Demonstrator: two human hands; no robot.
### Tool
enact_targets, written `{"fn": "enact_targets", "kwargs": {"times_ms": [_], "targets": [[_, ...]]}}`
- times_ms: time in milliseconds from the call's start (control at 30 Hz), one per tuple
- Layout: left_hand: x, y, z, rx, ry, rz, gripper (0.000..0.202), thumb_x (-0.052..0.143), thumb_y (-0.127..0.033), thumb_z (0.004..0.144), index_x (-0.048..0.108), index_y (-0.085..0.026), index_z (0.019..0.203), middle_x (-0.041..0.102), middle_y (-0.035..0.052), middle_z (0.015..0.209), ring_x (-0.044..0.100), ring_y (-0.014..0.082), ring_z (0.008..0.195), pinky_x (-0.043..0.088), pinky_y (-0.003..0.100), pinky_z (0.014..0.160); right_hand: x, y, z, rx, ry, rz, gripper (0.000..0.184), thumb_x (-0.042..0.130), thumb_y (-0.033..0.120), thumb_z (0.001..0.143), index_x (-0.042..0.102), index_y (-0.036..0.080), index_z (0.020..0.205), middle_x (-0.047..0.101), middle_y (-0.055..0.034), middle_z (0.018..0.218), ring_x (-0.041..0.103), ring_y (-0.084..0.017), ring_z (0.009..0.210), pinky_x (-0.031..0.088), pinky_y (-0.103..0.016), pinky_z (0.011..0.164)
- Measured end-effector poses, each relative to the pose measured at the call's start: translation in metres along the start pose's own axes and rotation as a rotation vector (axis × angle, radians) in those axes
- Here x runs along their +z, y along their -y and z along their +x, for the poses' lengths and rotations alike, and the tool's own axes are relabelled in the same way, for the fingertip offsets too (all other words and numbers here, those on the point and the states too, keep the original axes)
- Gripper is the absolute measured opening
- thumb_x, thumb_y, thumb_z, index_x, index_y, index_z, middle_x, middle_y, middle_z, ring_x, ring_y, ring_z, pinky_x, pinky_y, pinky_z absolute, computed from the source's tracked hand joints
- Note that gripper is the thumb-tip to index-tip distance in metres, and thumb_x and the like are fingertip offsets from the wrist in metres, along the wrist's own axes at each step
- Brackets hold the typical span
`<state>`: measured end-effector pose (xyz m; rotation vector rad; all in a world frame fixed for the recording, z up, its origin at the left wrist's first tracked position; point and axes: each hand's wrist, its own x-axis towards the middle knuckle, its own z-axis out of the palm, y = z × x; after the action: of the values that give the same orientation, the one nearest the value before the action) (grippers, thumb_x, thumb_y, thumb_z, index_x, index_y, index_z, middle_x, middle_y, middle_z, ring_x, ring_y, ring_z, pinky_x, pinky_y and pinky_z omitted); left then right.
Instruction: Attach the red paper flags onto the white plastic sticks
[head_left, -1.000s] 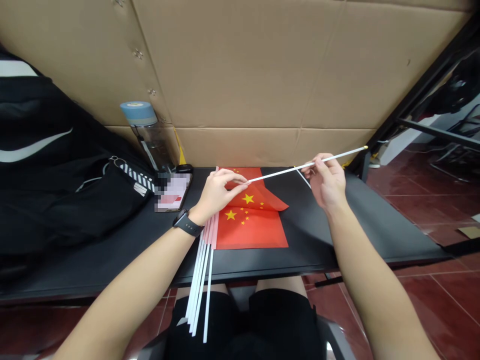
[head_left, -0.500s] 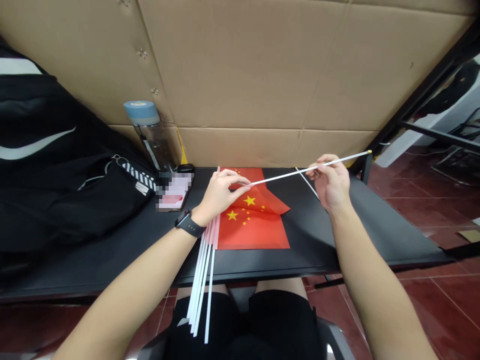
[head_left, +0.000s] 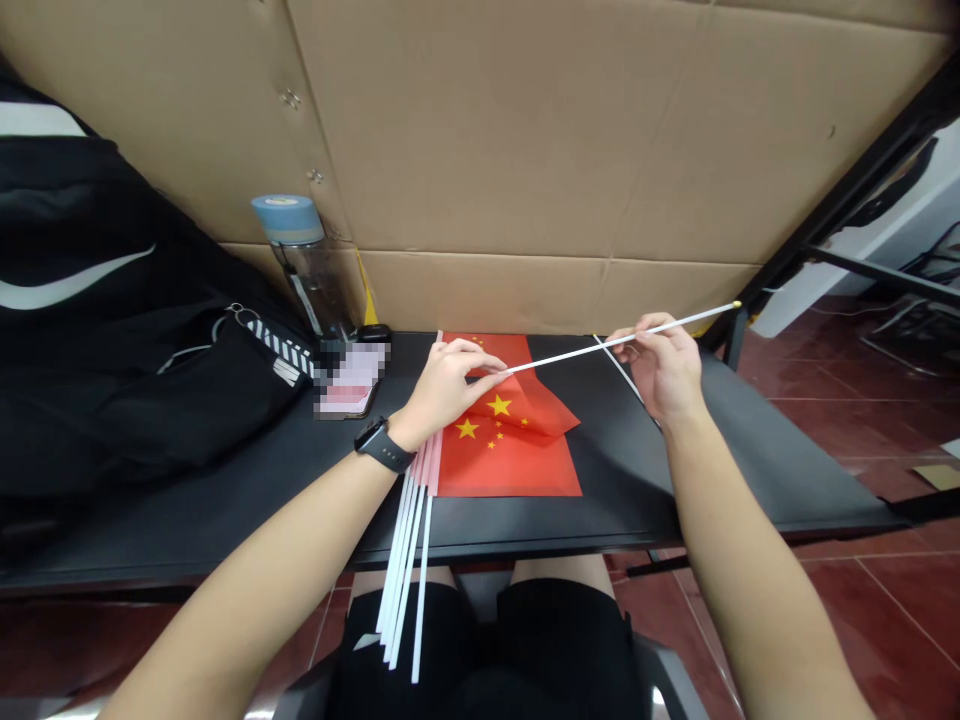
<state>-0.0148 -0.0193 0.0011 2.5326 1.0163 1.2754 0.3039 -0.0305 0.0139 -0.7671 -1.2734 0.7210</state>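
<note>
A thin white flag stick (head_left: 566, 356) with a yellow tip slants up to the right above the table. My left hand (head_left: 452, 385), with a black watch on its wrist, pinches the stick's left end between thumb and fingers. Farther along the stick, my right hand (head_left: 666, 368) has it between thumb and fingertips. Beneath my left hand lie red paper flags (head_left: 517, 468) with yellow stars, stacked, the upper one partly lifted and creased. Several white sticks (head_left: 403, 575) of these flags jut over the table's front edge. Another yellow-tipped white stick (head_left: 619, 372) lies behind my right hand, partly covered.
The black table (head_left: 247, 520) backs onto a cardboard wall (head_left: 480, 130). On the left are a black bag (head_left: 97, 400), a bottle with a blue lid (head_left: 289, 222) and a phone (head_left: 351, 380). A black metal frame (head_left: 817, 190) rises at the right.
Both hands keep their grip on the stick, almost in the same place. The view has shifted slightly; the flags stay put.
</note>
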Motion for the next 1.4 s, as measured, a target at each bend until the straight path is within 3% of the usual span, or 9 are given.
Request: {"fn": "enact_targets", "kwargs": {"times_ms": [200,500,700,1133,1400], "targets": [[0.0,0.0,-0.001,-0.015,0.02,-0.001,0.006,0.078,-0.034,0.095,0.081,-0.029,0.095,0.083,0.0001,0.098,0.071,0.0248,0.104,0.042,0.046,0.104,0.0,0.0,0.0,-0.039,-0.005,0.01,0.025,0.082,0.042,0.084,0.061,0.028,0.088,0.069,0.0019,0.072,0.065,-0.017,0.065,0.049,-0.03,0.058],[0.0,-0.001,0.0,-0.002,0.023,-0.018,0.002,0.081,-0.029,0.093,0.082,-0.028,0.094,0.083,-0.0007,0.097,0.072,0.0234,0.101,0.046,0.043,0.099,0.0,0.002,-0.002,-0.061,-0.025,-0.003,0.026,0.087,0.043,0.082,0.067,0.027,0.086,0.071,0.001,0.076,0.064,-0.015,0.065,0.052,-0.029,0.06],[0.002,-0.001,-0.001,0.013,-0.013,-0.153,0.006,0.079,-0.032,0.094,0.081,-0.027,0.092,0.084,0.0005,0.096,0.075,0.0224,0.094,0.055,0.042,0.094,0.001,0.002,-0.002,-0.061,-0.03,-0.008,0.027,0.088,0.044,0.08,0.068,0.028,0.086,0.07,0.0016,0.074,0.064,-0.015,0.064,0.053,-0.03,0.058],[0.003,-0.003,-0.002,-0.099,-0.006,-0.371,0.011,0.082,-0.033,0.09,0.083,-0.024,0.094,0.083,0.0044,0.098,0.078,0.0212,0.091,0.065,0.039,0.089,0.003,0.005,-0.005,-0.037,0.034,0.043,0.028,0.091,0.04,0.079,0.07,0.027,0.093,0.076,0.0005,0.08,0.066,-0.014,0.066,0.054,-0.027,0.061],[0.003,-0.007,-0.002,-0.062,-0.012,-0.346,0.01,0.081,-0.034,0.092,0.082,-0.024,0.094,0.083,0.0046,0.097,0.077,0.0223,0.093,0.063,0.04,0.09,0.009,-0.002,-0.011,-0.009,0.115,-0.023,0.026,0.092,0.04,0.078,0.073,0.025,0.089,0.08,-0.0027,0.085,0.067,-0.016,0.067,0.055,-0.029,0.059]]}}
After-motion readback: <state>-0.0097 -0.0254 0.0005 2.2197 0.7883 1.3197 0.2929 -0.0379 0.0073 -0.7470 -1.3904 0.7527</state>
